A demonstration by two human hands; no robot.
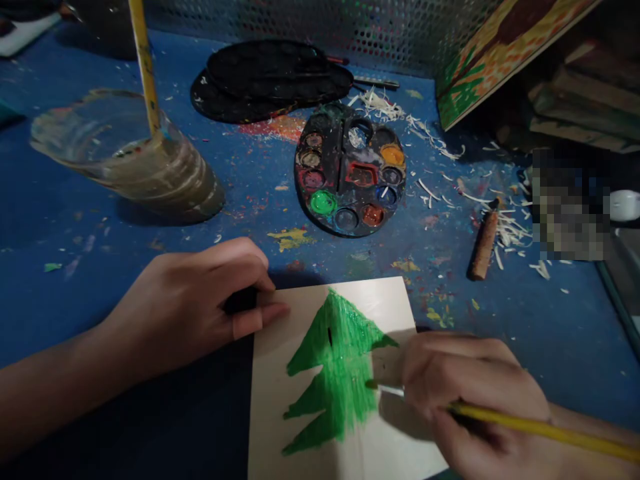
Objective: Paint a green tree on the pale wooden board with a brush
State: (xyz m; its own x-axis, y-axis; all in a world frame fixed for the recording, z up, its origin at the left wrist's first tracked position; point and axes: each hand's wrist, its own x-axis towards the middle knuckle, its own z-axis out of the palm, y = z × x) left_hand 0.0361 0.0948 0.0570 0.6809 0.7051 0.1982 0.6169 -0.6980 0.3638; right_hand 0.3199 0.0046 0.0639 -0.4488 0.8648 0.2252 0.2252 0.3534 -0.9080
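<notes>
A pale board [300,433] lies at the near edge of the blue table, with a green tree [335,373] painted on it. My right hand [470,400] grips a yellow-handled paintbrush [530,427] whose green tip touches the tree's right side. My left hand [200,300] rests loosely curled on the table, fingertips pressing on the board's upper left corner. Beyond the board sits a round black paint palette [350,170] with several coloured wells.
A plastic cup [135,157] of murky water with a yellow brush handle [145,67] in it stands at the left. Black palettes [270,77] lie behind. A painted panel [500,47] leans at the back right. A brown stick [483,243] and wood shavings lie at the right.
</notes>
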